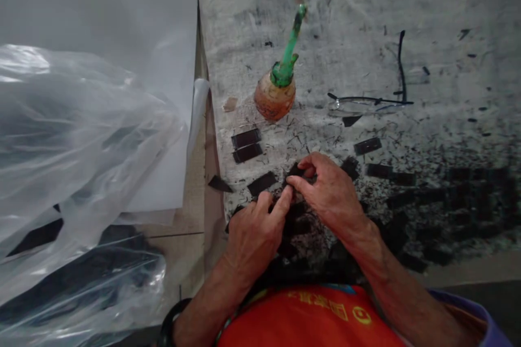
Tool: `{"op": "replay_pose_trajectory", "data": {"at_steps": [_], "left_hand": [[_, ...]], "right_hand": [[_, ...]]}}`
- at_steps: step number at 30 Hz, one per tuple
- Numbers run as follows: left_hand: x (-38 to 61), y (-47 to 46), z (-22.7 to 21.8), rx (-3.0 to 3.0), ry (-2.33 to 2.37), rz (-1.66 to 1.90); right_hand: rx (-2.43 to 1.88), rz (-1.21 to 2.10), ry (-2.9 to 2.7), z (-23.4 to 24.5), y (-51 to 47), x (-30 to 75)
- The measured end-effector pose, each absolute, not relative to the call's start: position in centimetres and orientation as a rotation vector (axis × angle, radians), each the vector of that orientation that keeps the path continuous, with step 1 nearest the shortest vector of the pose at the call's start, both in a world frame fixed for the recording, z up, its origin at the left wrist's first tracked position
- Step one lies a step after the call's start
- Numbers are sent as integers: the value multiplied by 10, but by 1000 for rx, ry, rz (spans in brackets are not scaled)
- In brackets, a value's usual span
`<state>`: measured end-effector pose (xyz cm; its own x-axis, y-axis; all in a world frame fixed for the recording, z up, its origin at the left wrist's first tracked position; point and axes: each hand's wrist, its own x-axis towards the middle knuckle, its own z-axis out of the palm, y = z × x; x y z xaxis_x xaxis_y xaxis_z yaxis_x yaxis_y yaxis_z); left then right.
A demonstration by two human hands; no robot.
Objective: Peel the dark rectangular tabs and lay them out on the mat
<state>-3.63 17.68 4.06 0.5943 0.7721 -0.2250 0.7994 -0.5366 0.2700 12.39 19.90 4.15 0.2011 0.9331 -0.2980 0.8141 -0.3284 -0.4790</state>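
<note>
In the head view, my right hand [331, 190] pinches a small black rectangular piece [296, 170] between thumb and bent fingers. My left hand [258, 227] comes up beside it, its index fingertip meeting the right thumb at the near edge of that piece. The left thumb is hidden under the hand, and its other fingers are bent. What the piece is made of does not show clearly. Another black piece [261, 183] lies just beyond the left knuckles. More dark pieces [299, 226] lie between the wrists, partly covered.
A round amber bottle [275, 98] with a green spout stands beyond my hands. Eyeglasses [372, 101] lie farther right. Black rectangles [459, 203] and dark shreds cover the right of the stained worktop [345, 16]. Clear plastic sheeting [81, 114] fills the left.
</note>
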Motion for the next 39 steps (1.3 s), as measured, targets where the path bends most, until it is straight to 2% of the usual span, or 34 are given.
{"op": "replay_pose_trajectory", "data": {"at_steps": [17,28,39], "left_hand": [[-40,176,37,2364,1378,-5],[-36,176,44,2288,1398,11],[-38,176,49,2139,1443,106]], "right_hand": [[-2114,1053,-1427,42,198,138],[-2117,930,-1546,44,196,128],[-2254,988,-1603,45,206,131]]}}
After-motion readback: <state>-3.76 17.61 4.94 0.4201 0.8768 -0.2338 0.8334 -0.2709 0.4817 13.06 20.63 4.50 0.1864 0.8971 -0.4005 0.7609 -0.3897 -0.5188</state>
